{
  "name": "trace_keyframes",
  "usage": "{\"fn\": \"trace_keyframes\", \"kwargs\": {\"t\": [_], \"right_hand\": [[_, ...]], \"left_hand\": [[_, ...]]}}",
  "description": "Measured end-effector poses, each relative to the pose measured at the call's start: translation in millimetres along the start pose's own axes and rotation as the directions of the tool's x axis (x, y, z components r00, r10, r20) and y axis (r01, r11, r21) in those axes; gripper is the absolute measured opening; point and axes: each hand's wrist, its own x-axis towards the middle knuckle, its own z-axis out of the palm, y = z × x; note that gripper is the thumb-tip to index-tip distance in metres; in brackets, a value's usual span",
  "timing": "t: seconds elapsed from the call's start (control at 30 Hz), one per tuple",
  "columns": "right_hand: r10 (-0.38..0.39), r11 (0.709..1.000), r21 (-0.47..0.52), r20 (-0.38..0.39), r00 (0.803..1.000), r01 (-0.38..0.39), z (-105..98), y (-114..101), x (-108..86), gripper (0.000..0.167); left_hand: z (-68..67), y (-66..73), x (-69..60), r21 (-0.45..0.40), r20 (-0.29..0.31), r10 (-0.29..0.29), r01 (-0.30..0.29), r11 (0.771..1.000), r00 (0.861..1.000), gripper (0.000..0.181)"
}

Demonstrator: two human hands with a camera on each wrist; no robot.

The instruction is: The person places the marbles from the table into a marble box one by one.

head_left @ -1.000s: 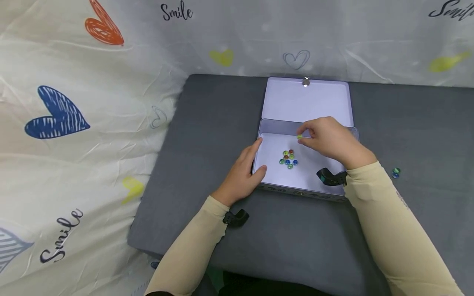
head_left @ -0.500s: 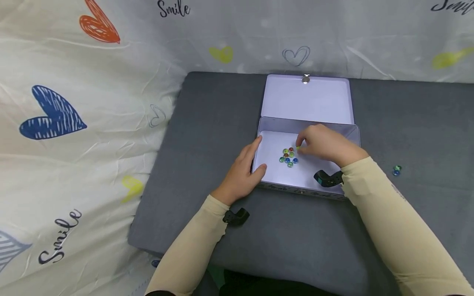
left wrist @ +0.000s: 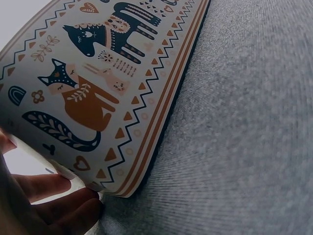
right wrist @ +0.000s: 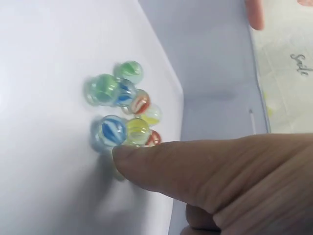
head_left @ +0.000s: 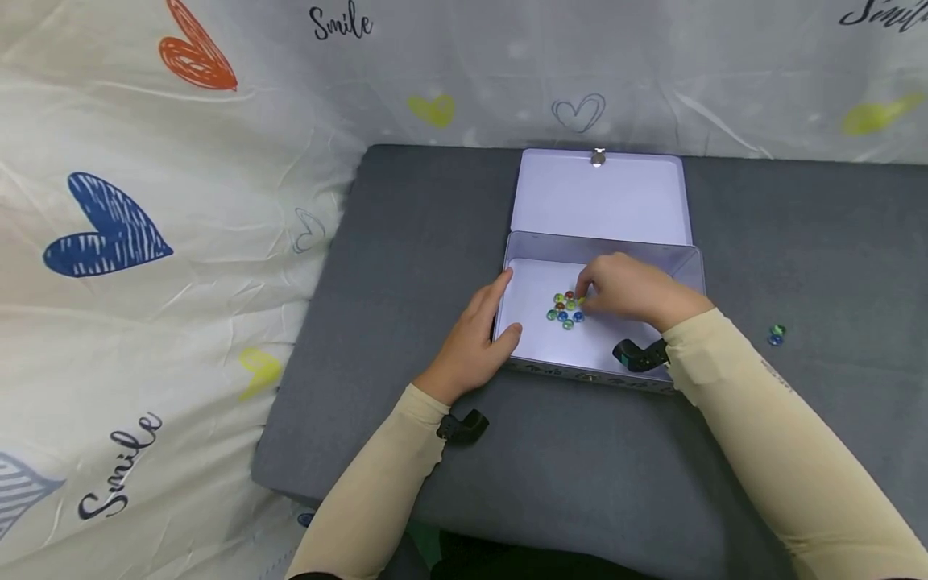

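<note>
A shallow tin box (head_left: 529,342) with a pale lilac inside lies on the grey table. Inside it sits a cluster of glass marbles (head_left: 562,316), green, blue, red and yellow. My right hand (head_left: 634,290) reaches into the box and pinches a yellow marble (head_left: 582,300) beside the cluster. In the right wrist view the thumb (right wrist: 156,164) covers most of that marble, next to a blue marble (right wrist: 112,131). My left hand (head_left: 474,342) rests against the box's left side with fingers extended. The left wrist view shows its fingers (left wrist: 63,210) touching the printed outer wall (left wrist: 88,93).
The box's lid (head_left: 602,197) is folded back, with a metal clasp (head_left: 598,158) on its far edge. Two loose marbles (head_left: 776,335) lie on the table (head_left: 819,266) right of the box. A curtain (head_left: 500,72) printed with hearts hangs behind and left.
My right hand has lowered into the box and moved slightly nearer, bringing the yellow marble down to the cluster. The left hand has stayed in place.
</note>
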Motion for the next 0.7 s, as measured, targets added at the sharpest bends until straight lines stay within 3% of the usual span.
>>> {"fn": "trace_keyframes", "kwargs": {"t": [0.2, 0.7], "right_hand": [[-0.005, 1.0, 0.0, -0.007, 1.0, 0.005, 0, -1, -1.1, 0.025], [-0.035, 0.999, 0.01, -0.175, 0.984, 0.038, -28, -11, -32.5, 0.025]], "left_hand": [[1.3, -1.7, 0.2, 0.0, 0.005, -0.003, 0.003, 1.0, 1.0, 0.076], [2.3, -2.7, 1.2, 0.005, -0.001, -0.004, 0.004, 1.0, 1.0, 0.077]]}}
